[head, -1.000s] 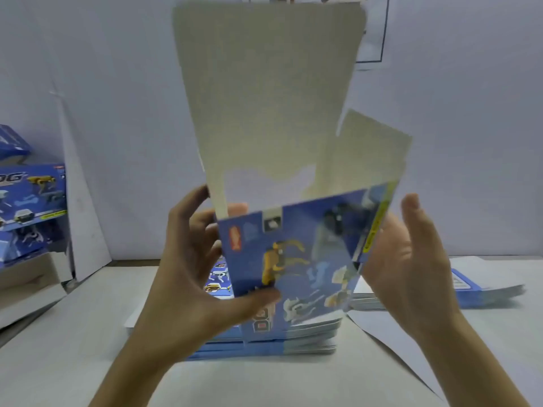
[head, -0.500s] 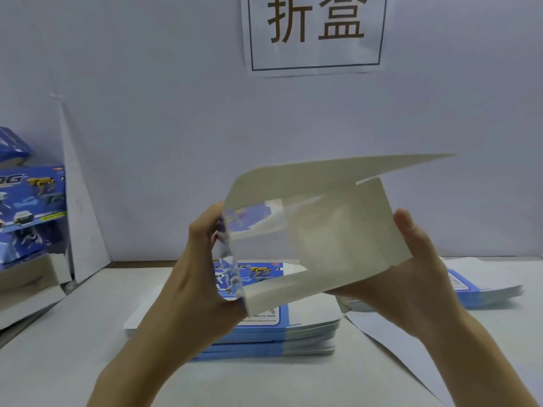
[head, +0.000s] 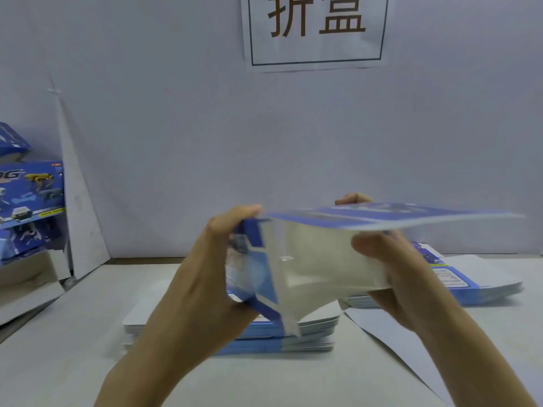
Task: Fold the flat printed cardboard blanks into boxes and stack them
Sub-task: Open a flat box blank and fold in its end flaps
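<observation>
Both hands hold one half-formed blue printed box (head: 317, 268) in the air above the table, its open end toward me and the white inside showing. My left hand (head: 211, 274) grips its left side, thumb below and fingers over the top corner. My right hand (head: 388, 271) holds the right wall, thumb inside and fingers behind. A long blue flap (head: 411, 215) lies nearly level over the top and sticks out to the right. Under the box sits a stack of flat blanks (head: 311, 327).
A second pile of flat blanks (head: 470, 277) lies at the right. Folded blue boxes (head: 29, 195) stand stacked at the far left against the white backdrop. A paper sign (head: 316, 30) hangs on the wall. A loose white sheet (head: 390, 342) lies on the table.
The box turned from upright with its tall flap pointing up to lying level with the opening toward me. The long flap now shows its blue printed side on top.
</observation>
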